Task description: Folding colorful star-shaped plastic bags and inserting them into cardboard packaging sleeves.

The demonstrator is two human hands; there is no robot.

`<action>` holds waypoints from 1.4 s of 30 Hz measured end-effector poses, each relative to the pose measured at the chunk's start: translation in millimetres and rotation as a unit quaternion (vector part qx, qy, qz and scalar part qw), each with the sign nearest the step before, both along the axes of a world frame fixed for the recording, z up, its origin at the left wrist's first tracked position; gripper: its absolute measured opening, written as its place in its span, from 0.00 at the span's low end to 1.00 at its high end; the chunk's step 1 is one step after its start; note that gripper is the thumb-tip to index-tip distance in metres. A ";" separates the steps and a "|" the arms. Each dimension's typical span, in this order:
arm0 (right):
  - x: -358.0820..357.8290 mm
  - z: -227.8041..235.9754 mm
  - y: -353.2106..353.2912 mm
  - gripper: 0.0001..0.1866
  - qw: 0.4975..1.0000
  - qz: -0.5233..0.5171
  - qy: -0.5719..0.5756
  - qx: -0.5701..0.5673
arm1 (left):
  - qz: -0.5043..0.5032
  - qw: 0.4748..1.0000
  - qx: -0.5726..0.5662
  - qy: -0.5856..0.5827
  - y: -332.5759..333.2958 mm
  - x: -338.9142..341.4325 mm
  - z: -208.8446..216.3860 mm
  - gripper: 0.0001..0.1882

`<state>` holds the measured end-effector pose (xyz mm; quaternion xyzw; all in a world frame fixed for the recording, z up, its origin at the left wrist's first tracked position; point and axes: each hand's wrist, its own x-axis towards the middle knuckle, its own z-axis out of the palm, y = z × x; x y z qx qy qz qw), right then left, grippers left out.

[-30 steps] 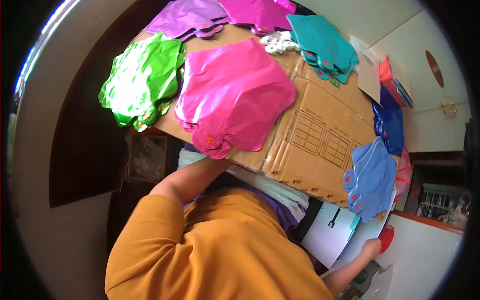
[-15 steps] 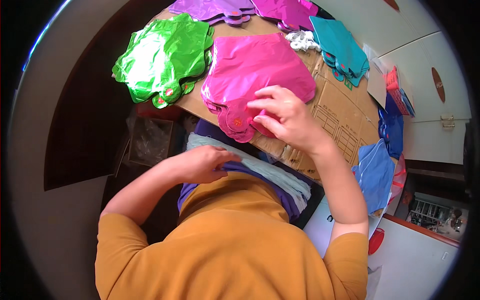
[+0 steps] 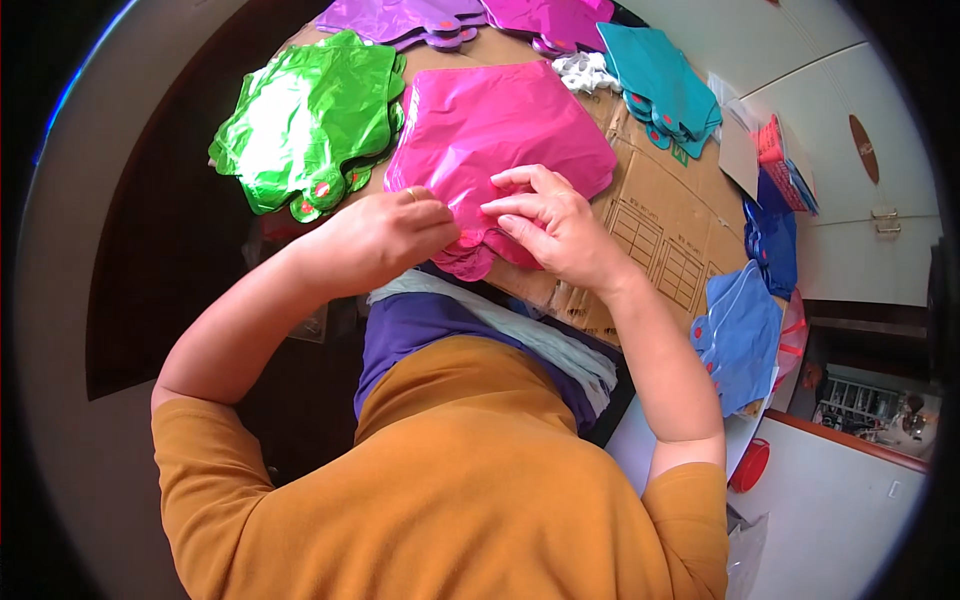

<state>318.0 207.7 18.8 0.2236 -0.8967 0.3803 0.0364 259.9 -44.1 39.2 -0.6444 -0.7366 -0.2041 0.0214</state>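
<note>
A stack of pink foil sheets lies before me, its lobed end towards me; the sheets look like flat, uninflated foil balloons. My left hand is at the near left lobe, fingers bent and pressed together; whatever they hold is hidden. Just to the right, my right hand hovers over the same lobed end, thumb and forefinger close together in a pinch, the other fingers curled. Something small and pink shows at the fingertips, too small to name. Across my lap lies a bundle of pale thread.
The stack rests on a cardboard sheet. Around it lie green foil sheets, purple ones, magenta ones and teal ones. A white crumpled bundle sits beside the teal. Light blue sheets hang at the right edge.
My left hand has risen from my lap to the near end of the pink stack, and its fingers have closed. My right hand has shifted slightly left and stays in its pinch.
</note>
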 end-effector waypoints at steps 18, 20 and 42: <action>13.9 6.5 -34.6 0.11 0.987 -0.116 0.090 0.062 | 0.147 0.872 -0.104 -0.455 33.0 -51.3 23.7 0.08; 11.9 7.5 -34.4 0.12 0.990 -0.115 0.063 0.046 | 0.156 0.894 -0.097 -0.409 35.8 -47.1 26.9 0.08; -43.8 -5.0 1.2 0.08 0.875 -0.246 -0.207 -0.362 | 0.143 0.977 0.012 0.159 26.0 7.5 -17.9 0.18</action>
